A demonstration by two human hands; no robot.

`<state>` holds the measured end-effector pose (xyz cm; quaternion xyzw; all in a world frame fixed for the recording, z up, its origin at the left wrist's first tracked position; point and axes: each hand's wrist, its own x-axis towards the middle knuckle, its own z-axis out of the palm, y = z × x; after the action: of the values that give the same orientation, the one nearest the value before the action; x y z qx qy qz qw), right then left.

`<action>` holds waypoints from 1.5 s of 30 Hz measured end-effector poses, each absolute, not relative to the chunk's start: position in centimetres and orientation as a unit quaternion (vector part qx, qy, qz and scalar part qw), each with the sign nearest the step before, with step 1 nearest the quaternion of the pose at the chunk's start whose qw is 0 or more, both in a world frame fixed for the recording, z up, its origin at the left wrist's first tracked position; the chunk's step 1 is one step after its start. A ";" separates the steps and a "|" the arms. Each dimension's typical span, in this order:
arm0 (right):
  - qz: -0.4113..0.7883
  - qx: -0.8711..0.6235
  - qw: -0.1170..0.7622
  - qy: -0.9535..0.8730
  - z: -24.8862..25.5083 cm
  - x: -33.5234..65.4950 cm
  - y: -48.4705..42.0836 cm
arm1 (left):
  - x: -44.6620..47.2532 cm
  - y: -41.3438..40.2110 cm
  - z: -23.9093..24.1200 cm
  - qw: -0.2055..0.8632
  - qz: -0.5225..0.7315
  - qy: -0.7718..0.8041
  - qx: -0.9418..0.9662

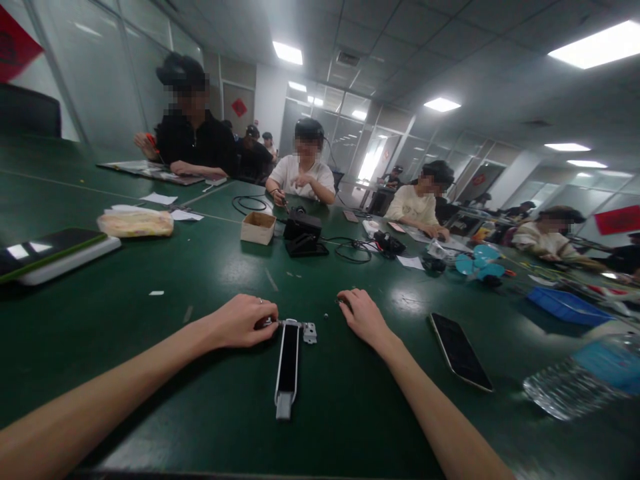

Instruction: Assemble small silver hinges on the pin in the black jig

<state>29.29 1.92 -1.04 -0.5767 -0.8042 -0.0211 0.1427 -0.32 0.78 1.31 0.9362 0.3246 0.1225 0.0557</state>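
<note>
My left hand (247,321) is closed, thumb and fingers pinched on a small metal piece (269,322) that is mostly hidden. Right beside those fingertips, a long narrow part with a white frame and black middle (289,360) lies on the green table (340,427), its grey end towards me. A small metal bracket with holes (310,332) sits at its upper right corner. My right hand (364,319) rests on the table further right, fingers curled together; something tiny and dark may be at the fingertips. A tiny pale bit (326,315) lies between the hands.
On the right lie a phone (461,350), a clear bottle (575,383) and a blue tray (570,305). Ahead stand a small box (258,228) and a black device (303,233) with cables. A tablet (47,250) and a soft packet (136,221) are left. Several people sit around.
</note>
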 end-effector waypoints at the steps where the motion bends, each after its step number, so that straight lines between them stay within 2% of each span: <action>1: -0.024 -0.572 0.146 -0.807 -1.1 29.3 1.9 | -0.3 0.8 1.3 0.055 0.124 0.323 0.937; 15: -0.080 -0.526 0.204 -0.822 -0.9 27.7 1.4 | -0.5 0.7 1.0 0.062 0.162 0.320 0.931; 22: -0.082 -0.322 0.335 -0.882 0.3 23.9 -1.8 | 0.6 -0.3 0.9 0.053 0.264 0.280 0.922; 26: -0.055 -0.257 0.342 -0.902 0.3 22.2 -3.1 | 1.2 -0.7 0.2 0.089 0.306 0.259 0.912; 35: 0.047 -0.256 0.395 -0.881 -0.9 21.8 -3.0 | 1.4 -0.7 0.3 0.209 0.299 0.261 0.894; 45: 0.016 -0.283 0.387 -0.878 -0.9 22.1 -2.9 | 1.2 -0.8 1.0 0.291 0.277 0.281 0.871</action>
<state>22.07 -2.90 -0.87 -0.2825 -0.8775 0.0156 0.3871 1.18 -0.81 0.96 0.8714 0.2812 0.2773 0.2909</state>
